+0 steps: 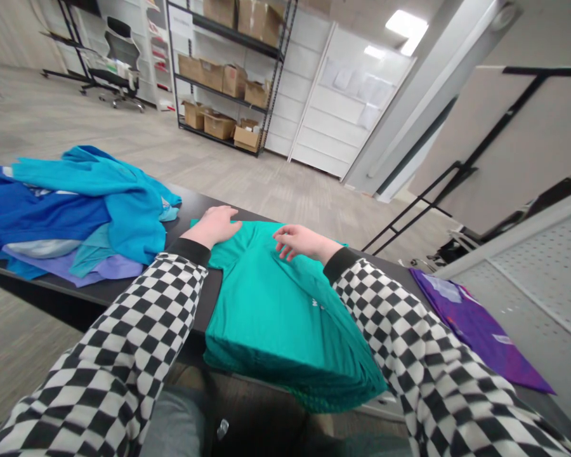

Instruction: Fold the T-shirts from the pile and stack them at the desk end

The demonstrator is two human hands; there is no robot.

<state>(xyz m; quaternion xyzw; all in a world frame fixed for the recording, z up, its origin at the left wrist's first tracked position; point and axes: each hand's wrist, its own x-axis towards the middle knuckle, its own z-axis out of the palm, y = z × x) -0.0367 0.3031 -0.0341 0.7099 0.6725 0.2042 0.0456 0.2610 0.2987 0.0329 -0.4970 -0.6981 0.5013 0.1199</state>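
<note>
A teal garment [276, 317] lies spread on the black table [190, 209] in front of me, its near end hanging over the table's front edge. My left hand [215, 225] rests flat on its far left corner, fingers stretched out. My right hand [299, 241] lies on the cloth's far middle, fingers apart and slightly curled, palm down. Both arms wear black-and-white checked sleeves.
A heap of blue and turquoise clothes [71, 209] covers the table's left end. A purple garment [480, 327] lies flat at the right. Beyond the table are metal shelves with cardboard boxes [223, 76], an office chair [118, 57] and white partitions.
</note>
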